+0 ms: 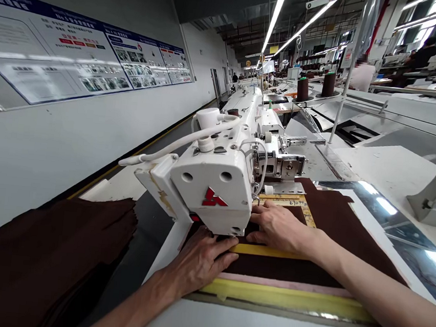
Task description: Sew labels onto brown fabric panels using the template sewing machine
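Note:
Under the head of a white sewing machine (216, 184) lies a piece of dark brown fabric (336, 216). My left hand (203, 257) rests on the fabric at the machine's front left, thumb and forefinger stretched out near the end of a yellow strip (267, 251). Some of its fingers are hidden behind the machine head. My right hand (279, 225) lies over the fabric to the right of the head, fingers extended and thumb apart, beside a yellowish frame with handwritten marks (308, 216). The needle area is partly covered by the machine head.
A stack of brown fabric pieces (56, 240) hangs at the left. Along the near edge runs a yellow taped guide (286, 297). Brown thread cones (302, 89) stand behind, and a metal pole (344, 93) rises at the right. Other people sit farther back.

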A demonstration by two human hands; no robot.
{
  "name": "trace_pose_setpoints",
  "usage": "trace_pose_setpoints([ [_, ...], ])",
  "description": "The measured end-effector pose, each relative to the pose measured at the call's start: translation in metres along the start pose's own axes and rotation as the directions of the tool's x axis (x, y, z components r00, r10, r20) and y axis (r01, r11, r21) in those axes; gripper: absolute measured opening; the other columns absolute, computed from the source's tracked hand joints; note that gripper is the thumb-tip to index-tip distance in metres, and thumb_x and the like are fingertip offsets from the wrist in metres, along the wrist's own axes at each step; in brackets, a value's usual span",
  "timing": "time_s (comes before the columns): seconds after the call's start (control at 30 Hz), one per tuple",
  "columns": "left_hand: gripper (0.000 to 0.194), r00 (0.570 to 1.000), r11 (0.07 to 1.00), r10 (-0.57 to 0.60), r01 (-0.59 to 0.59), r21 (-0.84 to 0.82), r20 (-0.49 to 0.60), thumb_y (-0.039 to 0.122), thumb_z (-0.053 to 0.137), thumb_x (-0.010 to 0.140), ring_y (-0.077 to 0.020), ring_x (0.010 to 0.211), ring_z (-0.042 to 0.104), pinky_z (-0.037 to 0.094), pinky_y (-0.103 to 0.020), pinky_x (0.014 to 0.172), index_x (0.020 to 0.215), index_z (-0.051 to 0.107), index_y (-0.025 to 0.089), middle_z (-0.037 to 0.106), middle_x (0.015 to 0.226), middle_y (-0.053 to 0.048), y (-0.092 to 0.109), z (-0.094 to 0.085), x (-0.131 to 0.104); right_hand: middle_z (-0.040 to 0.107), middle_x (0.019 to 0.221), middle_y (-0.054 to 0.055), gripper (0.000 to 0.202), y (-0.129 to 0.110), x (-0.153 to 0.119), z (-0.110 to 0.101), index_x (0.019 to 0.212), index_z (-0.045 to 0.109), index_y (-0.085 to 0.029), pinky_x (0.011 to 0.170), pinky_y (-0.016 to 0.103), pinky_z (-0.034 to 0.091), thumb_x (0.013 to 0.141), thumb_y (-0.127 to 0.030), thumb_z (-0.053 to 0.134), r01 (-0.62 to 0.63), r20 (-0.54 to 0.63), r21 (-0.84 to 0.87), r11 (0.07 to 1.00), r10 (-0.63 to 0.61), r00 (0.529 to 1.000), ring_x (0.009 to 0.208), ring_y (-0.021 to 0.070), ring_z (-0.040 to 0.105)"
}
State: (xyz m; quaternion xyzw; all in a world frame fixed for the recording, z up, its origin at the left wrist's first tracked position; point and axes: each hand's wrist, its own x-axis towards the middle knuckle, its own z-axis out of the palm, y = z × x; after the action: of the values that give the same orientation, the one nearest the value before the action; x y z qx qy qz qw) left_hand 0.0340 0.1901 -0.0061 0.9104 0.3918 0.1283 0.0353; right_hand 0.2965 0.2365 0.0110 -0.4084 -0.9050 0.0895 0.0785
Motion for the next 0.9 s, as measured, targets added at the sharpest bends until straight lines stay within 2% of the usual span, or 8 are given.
trace_pose_setpoints([
  [0.2,0.034,0.998,0.999,0.032,-0.034,-0.023,-0.061,0.035,0.052,0.103,-0.0299,0.102,0.069,0.058,-0.042,0.089,0.131,0.069,0.023,0.074,0.108,-0.012,0.001,0.004,-0.001,0.066,0.123,0.01,0.04,-0.001,-0.007,-0.003,0.122,0.073,-0.024,0.083,0.04,0.043,0.098,-0.054,0.06,-0.014,0.01,-0.014,1.0,0.014,1.0,0.099,0.0294,0.054],
  [0.37,0.036,0.992,0.993,0.063,-0.073,-0.095,-0.108,0.032,0.058,0.101,-0.0267,0.106,0.069,0.058,-0.037,0.089,0.135,0.066,0.023,0.074,0.111,-0.012,-0.012,0.0,-0.008,0.064,0.129,0.009,0.044,0.0,-0.003,-0.003,0.124,0.072,-0.025,0.082,0.039,0.043,0.098,-0.058,0.058,-0.016,0.011,-0.015,1.0,0.016,1.0,0.099,0.0294,0.053],
  [0.43,0.029,0.986,0.992,0.062,-0.078,-0.099,-0.158,0.029,0.058,0.101,-0.0242,0.103,0.07,0.056,-0.034,0.088,0.127,0.07,0.022,0.074,0.109,-0.01,-0.021,-0.004,-0.009,0.064,0.13,0.009,0.045,0.001,-0.002,-0.003,0.124,0.073,-0.025,0.082,0.039,0.043,0.098,-0.059,0.058,-0.009,0.012,-0.011,1.0,0.009,1.0,0.098,0.0285,0.054],
  [0.5,0.022,0.981,0.995,0.036,-0.052,-0.08,-0.191,0.027,0.055,0.102,-0.0212,0.093,0.072,0.056,-0.03,0.081,0.109,0.075,0.021,0.075,0.097,-0.008,-0.031,-0.009,-0.009,0.064,0.13,0.009,0.046,0.001,-0.001,-0.002,0.124,0.072,-0.025,0.083,0.038,0.043,0.098,-0.06,0.057,-0.006,0.012,-0.01,1.0,0.006,1.0,0.098,0.0282,0.054],
  [0.6,0.029,0.975,0.999,-0.018,0.007,-0.051,-0.222,0.026,0.049,0.103,-0.0172,0.068,0.069,0.052,-0.026,0.065,0.087,0.073,0.02,0.071,0.074,-0.004,-0.045,-0.012,-0.008,0.064,0.131,0.01,0.048,0.001,-0.001,-0.002,0.126,0.072,-0.025,0.082,0.038,0.043,0.098,-0.061,0.056,-0.006,0.012,-0.012,1.0,0.006,1.0,0.098,0.0287,0.054],
  [0.73,0.031,0.969,0.998,-0.048,0.04,-0.039,-0.241,0.028,0.048,0.102,-0.0166,0.06,0.068,0.048,-0.025,0.059,0.085,0.072,0.02,0.07,0.068,-0.002,-0.054,-0.01,-0.008,0.063,0.133,0.01,0.048,0.0,-0.001,-0.001,0.126,0.072,-0.025,0.084,0.038,0.042,0.098,-0.061,0.057,-0.003,0.01,-0.019,1.0,0.003,1.0,0.099,0.0287,0.054],
  [0.9,0.034,0.961,0.997,-0.07,0.064,-0.031,-0.266,0.03,0.048,0.102,-0.0156,0.058,0.066,0.048,-0.024,0.058,0.081,0.072,0.021,0.067,0.063,-0.001,-0.052,-0.009,-0.008,0.064,0.131,0.009,0.046,0.002,-0.003,0.0,0.126,0.072,-0.026,0.088,0.04,0.042,0.098,-0.061,0.056,0.0,-0.003,-0.03,1.0,0.0,1.0,0.099,0.0288,0.055],
])
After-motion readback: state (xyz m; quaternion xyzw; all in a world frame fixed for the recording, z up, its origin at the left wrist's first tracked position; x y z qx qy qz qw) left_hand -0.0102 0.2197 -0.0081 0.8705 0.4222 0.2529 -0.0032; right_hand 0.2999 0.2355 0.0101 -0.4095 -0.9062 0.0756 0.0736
